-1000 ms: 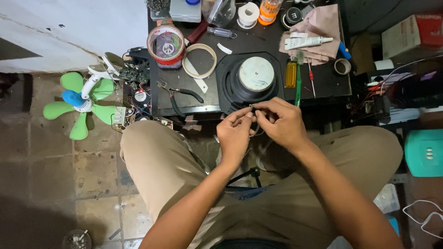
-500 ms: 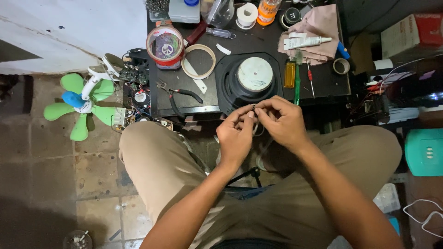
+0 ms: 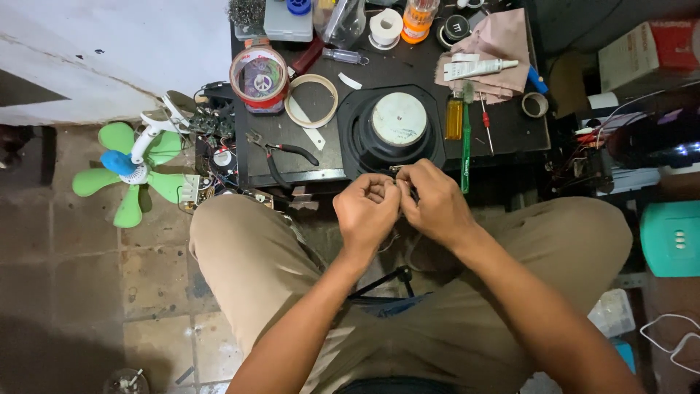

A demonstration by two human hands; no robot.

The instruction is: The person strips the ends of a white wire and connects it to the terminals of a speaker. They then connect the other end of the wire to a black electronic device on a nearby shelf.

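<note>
Dark workbench with black speaker, pliers, tape ring, pink cloth.

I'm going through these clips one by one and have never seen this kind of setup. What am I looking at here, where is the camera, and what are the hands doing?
There is no machine here: a person is working with two bare hands. The single picture comes from a camera worn on the person's head, looking down over their lap and knees. The left hand and right hand meet just in front of a low dark table, pinching something thin between the fingertips; it is too small to tell, perhaps a wire. On the table lie a round black speaker, pliers, a tape ring, a round tin, a green screwdriver and a pinkish cloth. A green fan lies on the tiled floor to the left.
</note>
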